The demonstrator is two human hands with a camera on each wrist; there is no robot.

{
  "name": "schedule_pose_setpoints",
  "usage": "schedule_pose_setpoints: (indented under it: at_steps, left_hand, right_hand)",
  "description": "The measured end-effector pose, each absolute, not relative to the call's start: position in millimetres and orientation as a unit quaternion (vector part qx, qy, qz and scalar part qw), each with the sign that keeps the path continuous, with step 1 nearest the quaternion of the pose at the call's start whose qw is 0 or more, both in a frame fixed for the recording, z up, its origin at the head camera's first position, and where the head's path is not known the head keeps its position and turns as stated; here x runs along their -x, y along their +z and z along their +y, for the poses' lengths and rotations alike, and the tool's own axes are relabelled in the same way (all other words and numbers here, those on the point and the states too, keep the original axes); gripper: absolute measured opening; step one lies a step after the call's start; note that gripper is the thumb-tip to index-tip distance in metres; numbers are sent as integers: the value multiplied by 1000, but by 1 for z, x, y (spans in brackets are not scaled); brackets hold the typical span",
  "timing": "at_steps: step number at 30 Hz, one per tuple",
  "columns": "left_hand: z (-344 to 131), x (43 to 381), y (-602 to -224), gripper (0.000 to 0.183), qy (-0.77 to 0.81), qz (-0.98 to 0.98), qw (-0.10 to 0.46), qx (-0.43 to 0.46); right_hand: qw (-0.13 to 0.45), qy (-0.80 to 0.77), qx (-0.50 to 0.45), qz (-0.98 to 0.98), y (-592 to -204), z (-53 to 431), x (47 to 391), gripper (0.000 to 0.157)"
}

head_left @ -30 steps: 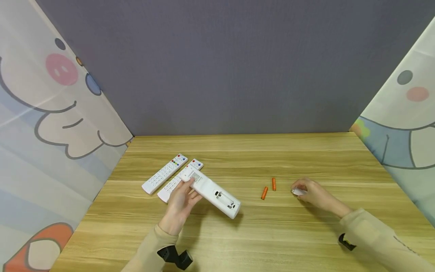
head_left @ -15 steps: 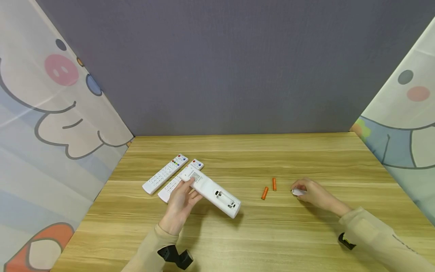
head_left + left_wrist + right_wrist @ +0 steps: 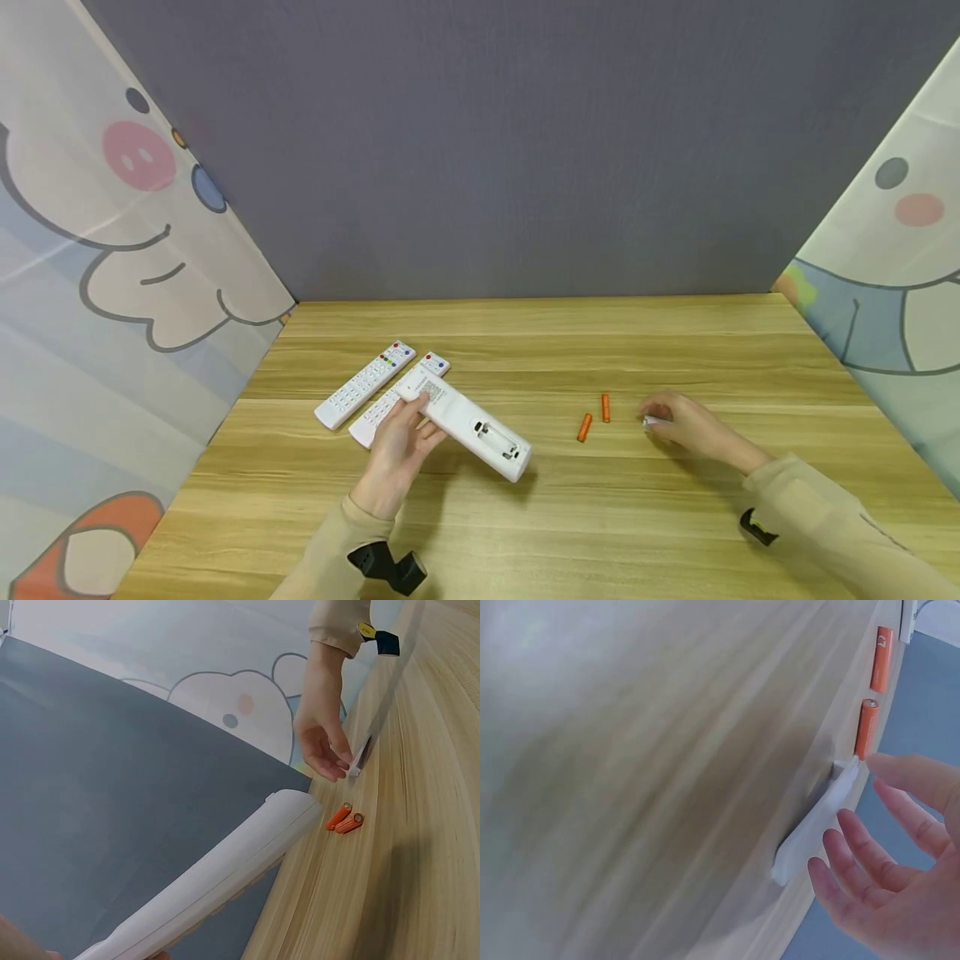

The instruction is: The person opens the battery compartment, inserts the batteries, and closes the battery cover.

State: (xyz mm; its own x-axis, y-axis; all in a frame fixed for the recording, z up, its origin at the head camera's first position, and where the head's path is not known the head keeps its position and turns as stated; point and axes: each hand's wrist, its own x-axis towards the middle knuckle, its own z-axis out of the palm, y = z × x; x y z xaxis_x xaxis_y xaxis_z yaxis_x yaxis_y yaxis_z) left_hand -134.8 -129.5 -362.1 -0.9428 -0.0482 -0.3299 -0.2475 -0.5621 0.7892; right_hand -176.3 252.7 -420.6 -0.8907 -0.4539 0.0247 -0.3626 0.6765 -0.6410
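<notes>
My left hand (image 3: 395, 458) grips a white remote control (image 3: 461, 419) above the table, its back turned up. The battery compartment (image 3: 498, 441) is uncovered and holds no batteries. On the right, a white battery cover (image 3: 814, 829) lies on the wood. My right hand (image 3: 688, 427) is just over it, and in the right wrist view its fingers are spread apart, off the cover's surface. Two orange batteries, one tilted (image 3: 584, 427) and one nearly straight (image 3: 606, 407), lie between the held remote and my right hand.
Two more white remotes lie button side up at the left, the outer one (image 3: 364, 385) beside the inner one (image 3: 375, 419), which the held remote partly overlaps. A grey panel (image 3: 525, 150) stands along the back edge of the wooden table (image 3: 570, 533). Printed cloth (image 3: 150, 250) hangs at both sides.
The fingers of my right hand have loosened from the battery cover, which is left on the table. My left hand and the remote stay where they were.
</notes>
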Motion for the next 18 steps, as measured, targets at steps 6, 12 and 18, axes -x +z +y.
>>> schedule_pose_setpoints:
  at_steps: [6, 12, 18]
  left_hand:
    - [-129, 134, -361, 30, 868, 467, 58, 160]
    - [-130, 133, -361, 27, 870, 465, 59, 155]
    - [-129, 134, -361, 28, 866, 470, 62, 158]
  right_hand:
    - [56, -327, 221, 917, -418, 245, 181, 21]
    - [49, -322, 206, 923, -418, 238, 187, 21]
    - [39, -325, 192, 925, -418, 230, 191, 20]
